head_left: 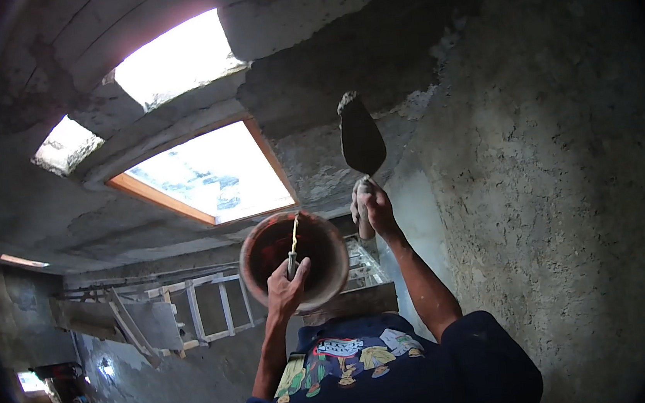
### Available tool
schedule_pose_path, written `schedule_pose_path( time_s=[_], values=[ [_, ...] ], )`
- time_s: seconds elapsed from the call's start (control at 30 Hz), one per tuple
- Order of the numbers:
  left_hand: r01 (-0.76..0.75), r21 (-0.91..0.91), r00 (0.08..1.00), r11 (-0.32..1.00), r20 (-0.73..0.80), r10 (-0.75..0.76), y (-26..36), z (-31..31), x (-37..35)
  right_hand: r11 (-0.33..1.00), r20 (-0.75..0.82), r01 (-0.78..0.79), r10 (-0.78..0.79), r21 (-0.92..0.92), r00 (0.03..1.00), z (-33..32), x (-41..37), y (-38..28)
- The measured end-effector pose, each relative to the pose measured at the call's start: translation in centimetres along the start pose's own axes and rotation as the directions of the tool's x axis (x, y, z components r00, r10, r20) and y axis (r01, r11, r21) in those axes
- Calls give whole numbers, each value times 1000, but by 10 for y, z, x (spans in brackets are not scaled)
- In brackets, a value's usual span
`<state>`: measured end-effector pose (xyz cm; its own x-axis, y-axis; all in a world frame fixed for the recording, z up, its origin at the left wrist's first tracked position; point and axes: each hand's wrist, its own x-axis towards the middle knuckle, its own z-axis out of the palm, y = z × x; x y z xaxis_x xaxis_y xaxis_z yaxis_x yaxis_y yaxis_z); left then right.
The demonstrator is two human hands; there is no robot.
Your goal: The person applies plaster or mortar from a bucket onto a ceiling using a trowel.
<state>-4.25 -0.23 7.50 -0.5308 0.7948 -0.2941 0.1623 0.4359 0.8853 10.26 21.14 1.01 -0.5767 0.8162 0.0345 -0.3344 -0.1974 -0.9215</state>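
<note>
My left hand (287,284) is closed around the grip of the bucket's handle. Below that hand hangs the round bucket (333,256), its mouth turned up towards me and its inside dark and reddish. With my right hand (371,209) I grip a pointing-shaped trowel (363,141), fingers wrapped round its handle. Its broad dark blade points away from me, towards the wall, and a small lump of grey mortar (348,99) sticks to the tip. The trowel is up to the right of the bucket, apart from it.
Ahead is a grey plastered wall (311,167) with a darker, damp-looking patch (347,51). A wood-framed window (200,178) and smaller bright openings break it. Rough wall (546,180) rises at right. A wooden ladder (209,309) and planks (85,317) stand lower left.
</note>
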Motion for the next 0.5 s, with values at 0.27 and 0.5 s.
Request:
schedule_pose_path(
  time_s=[0.27,0.5],
  values=[
    [46,129,981,991,-195,-20,-5,-49,13,968,-270,152,-203,-200,941,0,136,-46],
    [83,93,958,992,-281,-54,-11,-57,9,466,-421,-52,-741,-883,523,32,245,-42]
  ],
)
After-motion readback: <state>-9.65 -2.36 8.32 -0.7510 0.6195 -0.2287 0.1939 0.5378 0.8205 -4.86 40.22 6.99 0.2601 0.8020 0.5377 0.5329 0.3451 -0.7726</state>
